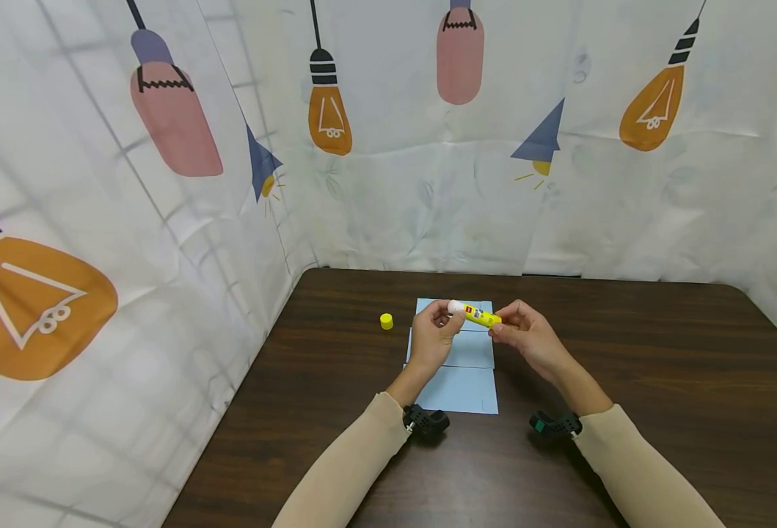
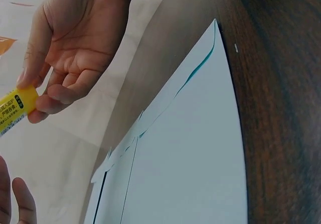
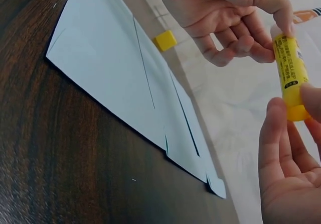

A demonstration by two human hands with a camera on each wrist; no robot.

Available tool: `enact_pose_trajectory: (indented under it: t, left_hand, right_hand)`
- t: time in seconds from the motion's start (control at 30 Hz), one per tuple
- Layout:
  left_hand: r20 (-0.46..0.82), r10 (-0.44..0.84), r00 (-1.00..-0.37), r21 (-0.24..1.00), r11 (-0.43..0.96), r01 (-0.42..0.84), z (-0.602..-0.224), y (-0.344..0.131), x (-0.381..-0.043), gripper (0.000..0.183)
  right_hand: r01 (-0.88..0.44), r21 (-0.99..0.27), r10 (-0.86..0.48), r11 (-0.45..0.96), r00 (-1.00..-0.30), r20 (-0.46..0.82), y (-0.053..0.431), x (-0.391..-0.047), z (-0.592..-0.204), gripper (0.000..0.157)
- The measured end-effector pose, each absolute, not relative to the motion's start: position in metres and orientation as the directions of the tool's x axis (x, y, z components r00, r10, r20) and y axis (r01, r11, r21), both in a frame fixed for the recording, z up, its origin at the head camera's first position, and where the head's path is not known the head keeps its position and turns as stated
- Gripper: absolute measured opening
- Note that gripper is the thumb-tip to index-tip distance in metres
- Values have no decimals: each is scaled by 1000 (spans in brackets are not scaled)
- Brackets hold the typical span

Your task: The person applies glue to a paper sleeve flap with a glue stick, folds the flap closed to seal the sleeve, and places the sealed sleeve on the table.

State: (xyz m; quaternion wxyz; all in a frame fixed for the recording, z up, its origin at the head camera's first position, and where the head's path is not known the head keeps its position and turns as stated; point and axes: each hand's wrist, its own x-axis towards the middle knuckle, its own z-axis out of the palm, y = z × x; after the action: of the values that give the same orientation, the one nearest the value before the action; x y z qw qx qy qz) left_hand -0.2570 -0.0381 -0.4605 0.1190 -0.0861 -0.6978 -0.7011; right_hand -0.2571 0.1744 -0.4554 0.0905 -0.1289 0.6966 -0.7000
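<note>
An uncapped yellow glue stick [image 1: 480,315] is held over the light blue paper by both hands. My left hand [image 1: 433,339] pinches its white end between thumb and fingers. At the yellow base, my right hand [image 1: 532,339] grips with thumb and fingertips; the right wrist view shows this base [image 3: 296,112] between them. Beneath the hands the light blue paper [image 1: 461,389] lies on the table, with crease or cut lines across it and small flaps at its edges. The yellow cap [image 1: 387,321] stands on the table left of the paper.
The dark wooden table [image 1: 626,345] reaches back to a white curtain [image 1: 414,213] printed with lamps and bulbs. Black wrist cameras sit on the left wrist [image 1: 425,420] and the right wrist [image 1: 555,424], low over the table.
</note>
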Motion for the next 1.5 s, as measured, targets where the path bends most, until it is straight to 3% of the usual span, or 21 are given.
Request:
enact_pose_trajectory:
  t: [0.13,0.47,0.77,1.5]
  left_hand:
    - [282,-48,-958,959,3,282,-461,-38,-257,22]
    - [284,-32,-958,959,2,284,-460,-38,-257,23]
    - [298,-27,-954,955,4,298,-459,-38,-255,21]
    - [284,-10,-959,958,-24,284,-459,-38,-257,22]
  right_hand:
    - [-55,-998,-292,9,-955,50,173,-257,-455,25]
    - [119,-991,-362,-56,-928,-90,173,-257,-454,31]
    - [49,-991,-375,-128,-927,2,175,-258,-457,17]
    - [49,-996,-402,-76,-916,-15,175,-256,-452,27]
